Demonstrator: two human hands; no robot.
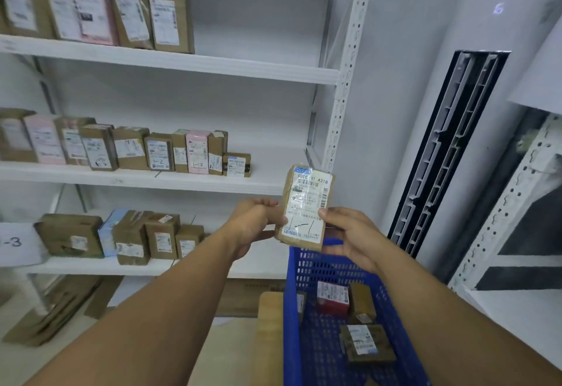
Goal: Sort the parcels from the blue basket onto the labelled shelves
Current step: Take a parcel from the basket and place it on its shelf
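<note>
A small brown parcel (pixel 307 206) with a white shipping label is held upright in front of me, above the blue basket (pixel 293 309). My left hand (pixel 255 224) grips its left edge and my right hand (pixel 349 236) pinches its lower right corner, thumb on the label. Inside the basket lie a red-and-white box (pixel 332 297) and two brown parcels (pixel 366 343). White shelves (pixel 182 61) on the left carry rows of parcels: brown and pink ones on the top shelf (pixel 165 20), a longer row on the middle shelf (pixel 158 152), and several on the lower shelf (pixel 161 238).
A paper label reading "-3" (pixel 15 242) hangs at the lower shelf's left end. Flattened cardboard (pixel 54 309) lies on the floor below. A tall white air conditioner (pixel 456 130) stands to the right, with another white rack (pixel 517 191) beyond. The basket rests on a wooden stool (pixel 269 337).
</note>
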